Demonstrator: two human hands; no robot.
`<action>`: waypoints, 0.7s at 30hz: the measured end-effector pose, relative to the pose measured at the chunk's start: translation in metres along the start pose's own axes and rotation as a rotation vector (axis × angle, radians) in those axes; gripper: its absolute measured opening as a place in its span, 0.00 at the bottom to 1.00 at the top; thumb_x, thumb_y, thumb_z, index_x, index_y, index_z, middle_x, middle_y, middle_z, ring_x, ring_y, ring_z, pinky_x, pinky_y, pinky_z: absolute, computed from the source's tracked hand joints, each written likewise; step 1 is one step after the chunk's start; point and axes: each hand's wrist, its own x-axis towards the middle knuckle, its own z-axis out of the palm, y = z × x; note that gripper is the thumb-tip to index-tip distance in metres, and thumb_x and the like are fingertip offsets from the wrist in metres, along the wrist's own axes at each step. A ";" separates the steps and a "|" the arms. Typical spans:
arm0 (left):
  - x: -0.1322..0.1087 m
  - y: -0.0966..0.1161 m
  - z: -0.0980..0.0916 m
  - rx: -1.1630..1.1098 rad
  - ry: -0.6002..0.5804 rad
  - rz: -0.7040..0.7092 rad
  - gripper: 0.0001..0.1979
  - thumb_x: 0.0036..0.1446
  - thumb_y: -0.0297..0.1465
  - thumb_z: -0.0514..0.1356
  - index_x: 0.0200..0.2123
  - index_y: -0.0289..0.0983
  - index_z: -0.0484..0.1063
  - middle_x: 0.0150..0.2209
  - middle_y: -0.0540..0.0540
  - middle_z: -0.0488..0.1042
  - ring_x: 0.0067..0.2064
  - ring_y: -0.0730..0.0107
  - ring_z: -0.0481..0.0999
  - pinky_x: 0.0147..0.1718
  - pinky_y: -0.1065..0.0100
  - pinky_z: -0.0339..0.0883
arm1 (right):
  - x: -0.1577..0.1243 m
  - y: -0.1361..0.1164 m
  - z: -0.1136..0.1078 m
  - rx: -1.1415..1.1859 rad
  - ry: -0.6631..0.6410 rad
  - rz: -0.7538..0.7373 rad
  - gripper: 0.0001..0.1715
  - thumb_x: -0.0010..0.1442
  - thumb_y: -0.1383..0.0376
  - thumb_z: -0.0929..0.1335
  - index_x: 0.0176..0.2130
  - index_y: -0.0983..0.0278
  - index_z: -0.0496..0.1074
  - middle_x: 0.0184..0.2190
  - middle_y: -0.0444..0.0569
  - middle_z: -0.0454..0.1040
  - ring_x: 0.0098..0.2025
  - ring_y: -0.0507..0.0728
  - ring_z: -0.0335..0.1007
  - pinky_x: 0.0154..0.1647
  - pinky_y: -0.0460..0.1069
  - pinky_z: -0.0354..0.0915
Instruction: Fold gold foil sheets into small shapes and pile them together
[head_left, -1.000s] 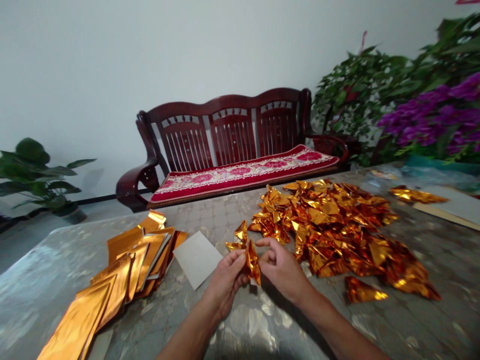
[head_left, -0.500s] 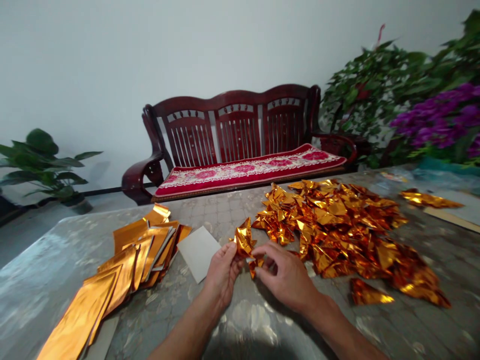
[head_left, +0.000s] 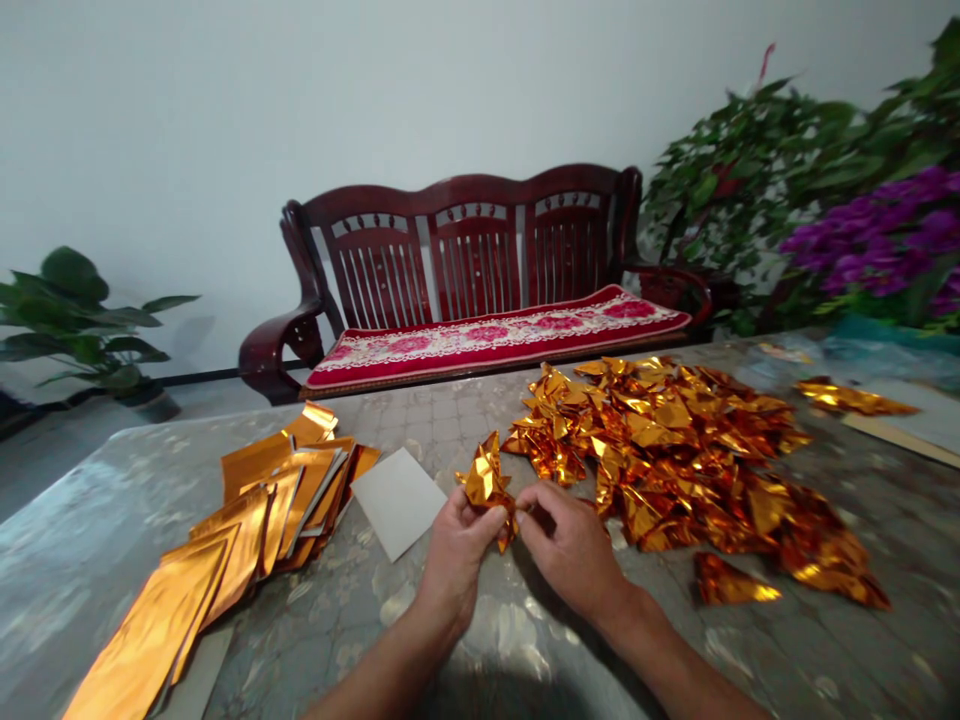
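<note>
Both my hands work low in the middle of the table, close together. My left hand (head_left: 457, 560) and my right hand (head_left: 570, 550) pinch a crumpled, folded piece of gold foil (head_left: 484, 486) between them. Its upper part stands above my left fingers. Just right of my right hand lies a large heap of folded gold foil pieces (head_left: 675, 450). A stack of flat gold foil strips (head_left: 262, 530) fans out to my left, beyond a plain white card (head_left: 399, 502). One folded foil piece (head_left: 731, 582) lies apart below the heap.
The patterned table top (head_left: 420, 420) has a glossy cover. Another foil piece (head_left: 851, 396) lies on a pale board (head_left: 900, 425) at the far right. Behind the table stand a dark wooden bench (head_left: 472, 250) with a red cushion, a potted plant, and leafy plants with purple flowers.
My hands have come closer together, and my right fingers now meet the foil piece at its lower part. The foil looks more tightly gathered. The view has shifted slightly.
</note>
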 end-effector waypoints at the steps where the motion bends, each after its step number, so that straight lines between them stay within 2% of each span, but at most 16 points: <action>1: 0.000 -0.001 0.000 0.008 0.013 0.006 0.20 0.45 0.32 0.72 0.40 0.35 0.71 0.35 0.48 0.78 0.33 0.73 0.75 0.34 0.73 0.67 | 0.000 0.000 0.001 0.006 -0.001 -0.006 0.06 0.58 0.70 0.64 0.32 0.62 0.69 0.29 0.44 0.72 0.31 0.53 0.68 0.34 0.46 0.60; 8: -0.002 0.000 0.003 0.059 0.119 0.014 0.22 0.44 0.31 0.71 0.41 0.35 0.67 0.28 0.52 0.76 0.24 0.78 0.70 0.26 0.75 0.62 | 0.000 0.003 0.008 0.024 0.023 -0.043 0.06 0.55 0.72 0.64 0.30 0.62 0.69 0.27 0.44 0.70 0.30 0.53 0.67 0.33 0.46 0.60; 12: -0.002 -0.001 0.002 0.114 0.177 0.036 0.23 0.43 0.30 0.70 0.42 0.35 0.66 0.25 0.54 0.74 0.24 0.78 0.69 0.26 0.75 0.61 | 0.000 0.002 0.011 0.041 0.040 -0.039 0.06 0.54 0.72 0.64 0.30 0.62 0.69 0.26 0.44 0.71 0.29 0.53 0.68 0.32 0.46 0.61; 17: -0.001 -0.004 0.001 0.111 0.177 0.068 0.22 0.45 0.30 0.69 0.44 0.35 0.66 0.26 0.54 0.74 0.26 0.77 0.72 0.28 0.75 0.62 | 0.000 -0.002 0.018 0.235 0.026 0.120 0.05 0.54 0.70 0.65 0.34 0.62 0.67 0.24 0.42 0.71 0.26 0.51 0.69 0.28 0.45 0.64; 21: -0.002 -0.007 0.000 0.111 0.157 0.077 0.22 0.47 0.30 0.68 0.44 0.35 0.65 0.29 0.52 0.76 0.28 0.75 0.74 0.29 0.75 0.63 | 0.000 -0.003 0.025 0.366 0.045 0.200 0.11 0.55 0.68 0.65 0.41 0.62 0.65 0.27 0.42 0.72 0.28 0.52 0.71 0.28 0.45 0.67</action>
